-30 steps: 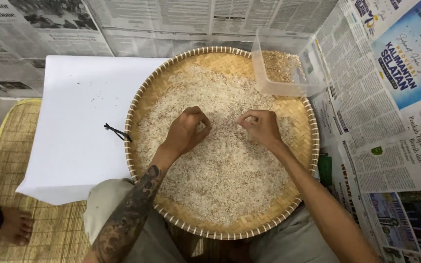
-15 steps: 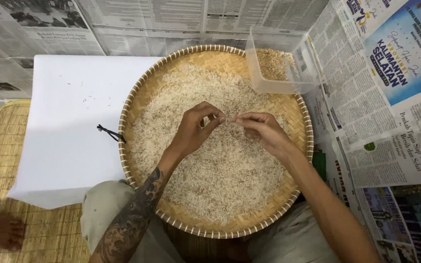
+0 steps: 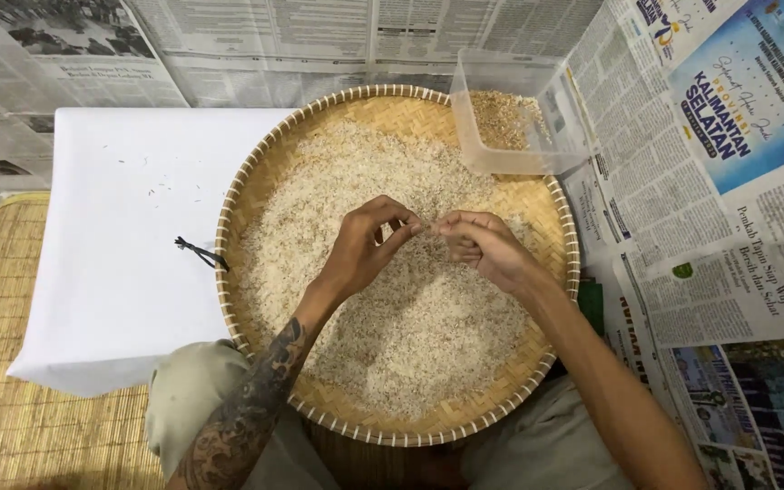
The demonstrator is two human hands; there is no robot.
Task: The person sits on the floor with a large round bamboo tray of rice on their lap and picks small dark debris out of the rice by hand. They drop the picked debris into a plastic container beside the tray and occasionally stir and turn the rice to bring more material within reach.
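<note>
A round woven bamboo tray (image 3: 256, 172) rests on my lap, spread with pale rice grains (image 3: 410, 336). My left hand (image 3: 360, 249) hovers over the middle of the rice, thumb and forefinger pinched together. My right hand (image 3: 483, 247) is just to its right, fingers curled and pinched, its fingertips meeting those of the left. Whatever lies between the fingertips is too small to see. A clear plastic box (image 3: 510, 122) holding some grains sits on the tray's far right rim.
A white cloth (image 3: 124, 245) with a few specks lies left of the tray, over a woven mat (image 3: 11, 436). Newspaper sheets (image 3: 728, 227) cover the floor at the back and right. A short black tie (image 3: 197, 252) hangs at the tray's left rim.
Both hands have lifted off the rice and come together, fingertips now touching above the middle of the tray. The view has shifted slightly.
</note>
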